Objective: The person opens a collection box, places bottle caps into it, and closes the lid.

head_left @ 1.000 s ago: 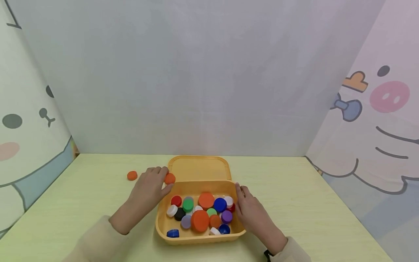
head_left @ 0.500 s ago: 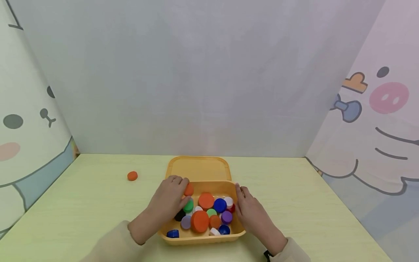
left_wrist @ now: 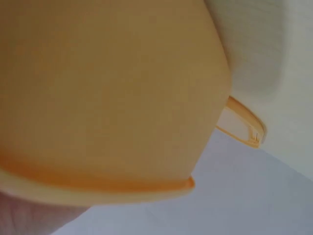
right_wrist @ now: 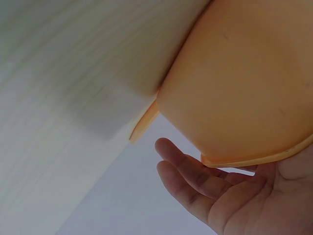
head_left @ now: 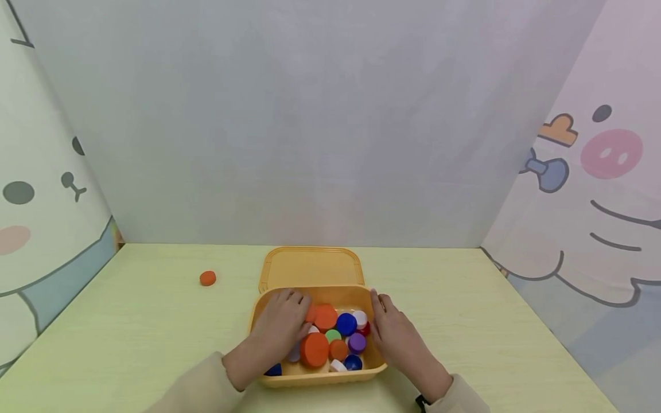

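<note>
A yellow-orange plastic box stands on the table with several bottle caps in red, blue, purple, green and white inside. My left hand is over the box's left part, holding an orange bottle cap at its fingertips and covering some caps beneath. Larger orange-red caps lie in the middle of the box. At the right side my right hand holds the box's rim; the right wrist view shows fingers extending past the rim. The left wrist view mostly shows the box's outer wall.
Another orange cap lies on the table at the left. Behind the box lies its yellow-orange lid. A grey cloth backdrop rises at the table's far edge, with cartoon-printed panels on both sides.
My left hand has moved right and nearer, carrying the orange cap from beside the lid over the box's left part. My right hand has stayed at the rim.
</note>
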The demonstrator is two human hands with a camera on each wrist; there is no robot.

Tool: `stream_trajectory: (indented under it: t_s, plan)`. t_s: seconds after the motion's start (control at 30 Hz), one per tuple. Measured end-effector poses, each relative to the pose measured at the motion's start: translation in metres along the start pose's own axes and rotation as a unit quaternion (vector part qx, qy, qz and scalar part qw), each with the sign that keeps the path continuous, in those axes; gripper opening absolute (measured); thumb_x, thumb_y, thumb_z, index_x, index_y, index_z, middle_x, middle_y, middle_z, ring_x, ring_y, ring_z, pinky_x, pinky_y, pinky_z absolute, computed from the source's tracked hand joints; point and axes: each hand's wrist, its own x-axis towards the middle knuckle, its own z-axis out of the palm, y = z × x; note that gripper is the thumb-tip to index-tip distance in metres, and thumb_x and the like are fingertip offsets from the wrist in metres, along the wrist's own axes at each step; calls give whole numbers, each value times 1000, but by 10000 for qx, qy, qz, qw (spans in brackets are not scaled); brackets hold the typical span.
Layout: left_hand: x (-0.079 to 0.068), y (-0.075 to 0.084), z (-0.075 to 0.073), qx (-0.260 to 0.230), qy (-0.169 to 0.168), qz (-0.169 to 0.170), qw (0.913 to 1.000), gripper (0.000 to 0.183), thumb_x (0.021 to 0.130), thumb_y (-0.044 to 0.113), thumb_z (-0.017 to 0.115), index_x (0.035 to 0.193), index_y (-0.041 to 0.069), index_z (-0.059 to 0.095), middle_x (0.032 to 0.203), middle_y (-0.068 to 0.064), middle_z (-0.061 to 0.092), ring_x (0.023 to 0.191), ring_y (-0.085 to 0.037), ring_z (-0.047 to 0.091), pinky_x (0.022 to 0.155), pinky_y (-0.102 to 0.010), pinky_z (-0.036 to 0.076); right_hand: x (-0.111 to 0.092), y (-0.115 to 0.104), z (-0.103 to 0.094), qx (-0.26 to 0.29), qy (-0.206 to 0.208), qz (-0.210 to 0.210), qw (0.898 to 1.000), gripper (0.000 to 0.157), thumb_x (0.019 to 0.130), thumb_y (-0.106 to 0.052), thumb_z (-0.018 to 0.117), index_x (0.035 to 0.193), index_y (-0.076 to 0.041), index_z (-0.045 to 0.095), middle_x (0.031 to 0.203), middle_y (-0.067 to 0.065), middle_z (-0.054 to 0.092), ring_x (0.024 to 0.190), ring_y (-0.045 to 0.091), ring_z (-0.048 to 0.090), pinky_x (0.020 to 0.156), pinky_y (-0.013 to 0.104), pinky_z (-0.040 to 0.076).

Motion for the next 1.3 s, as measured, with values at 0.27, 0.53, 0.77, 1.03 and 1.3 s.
stream_trajectory:
  t_s: [0.27, 0.53, 0.77, 1.03, 1.3]
  plan:
    - [2, 1, 7, 132, -186, -32, 9997, 32, 80, 35, 68, 98, 10, 59, 92, -5, 62, 90, -22, 56, 80, -36, 49, 0, 1, 1, -15, 35, -36, 10000, 54, 90, -16, 52, 137, 3, 35, 125, 20, 48, 86, 26, 60, 80, 41, 53]
    - [4, 0, 8, 39, -408, -184, 9990, 37, 79, 36, 68, 101, 8, 60, 92, -6, 62, 87, -22, 57, 81, -36, 50, 1, 1, 1, -89, 49, -54, 9999, 54, 90, -17, 53, 137, 3, 35, 124, 19, 48, 85, 25, 60, 79, 40, 53]
    - [4, -1, 11, -163, -483, -293, 9983, 33, 80, 34, 68, 98, 8, 61, 90, -6, 63, 81, -21, 58, 77, -35, 51, 0, 0, 0, -90, 57, -40, 9999, 54, 90, -17, 53, 138, 3, 35, 124, 19, 48, 85, 26, 60, 79, 40, 53]
    - [4, -3, 12, -240, -550, -355, 9976, 33, 81, 34, 67, 101, 9, 61, 93, -6, 63, 83, -21, 57, 78, -36, 50, 1, 0, 0, -97, 68, -65, 9999, 54, 90, -16, 53, 137, 3, 36, 123, 19, 48, 84, 25, 60, 78, 39, 53]
    - [0, -5, 3, -197, 6, -211, 9996, 26, 82, 30, 66, 95, 9, 60, 88, -5, 62, 85, -22, 58, 82, -36, 50, 0, 0, 0, -79, 91, -48, 9999, 53, 90, -16, 53, 137, 3, 36, 123, 19, 49, 83, 24, 59, 78, 39, 53]
